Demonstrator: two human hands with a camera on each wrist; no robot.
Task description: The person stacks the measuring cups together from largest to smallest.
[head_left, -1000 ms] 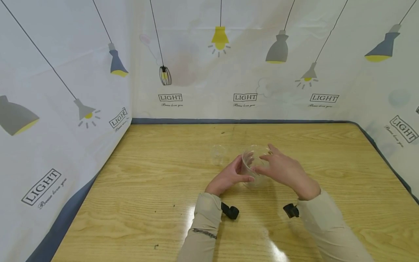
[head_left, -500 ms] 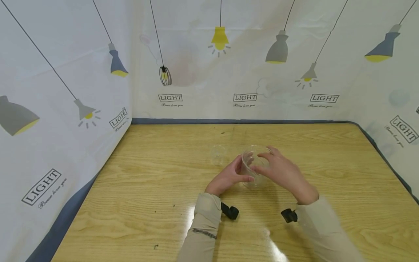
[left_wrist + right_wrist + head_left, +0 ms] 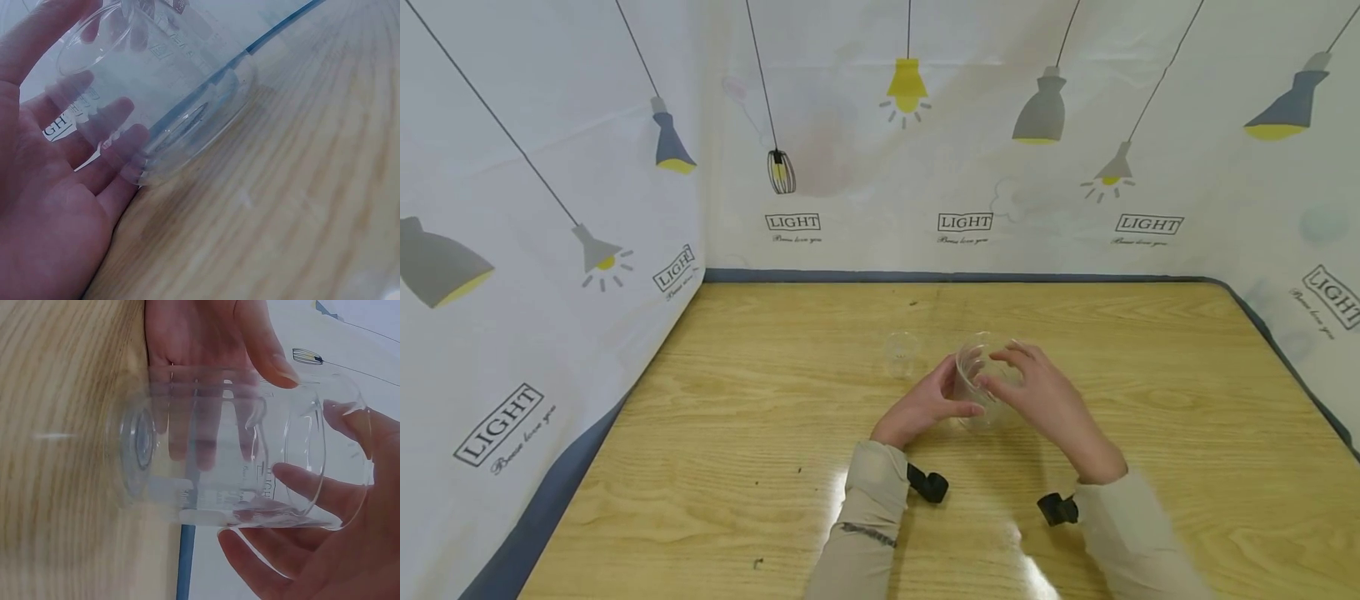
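Observation:
A clear glass beaker stands on the table ahead of me, its markings printed on the wall. My left hand grips it from the left, fingers wrapped behind the glass and thumb across the near side. Inside it sits a second, smaller round shape like a nested beaker, best seen in the right wrist view. My right hand is curled at the rim from the right, thumb and a finger at the mouth, other fingers along the outside. I cannot tell which glass wall they press.
A small clear glass vessel stands on the wooden table, left of and behind the beaker. White curtains printed with lamps enclose the back and both sides. Both wrists carry a small black camera mount.
My right wrist has lowered and shifted slightly left, and its outer fingers have come down close to the rim. The left hand and beaker have stayed in place.

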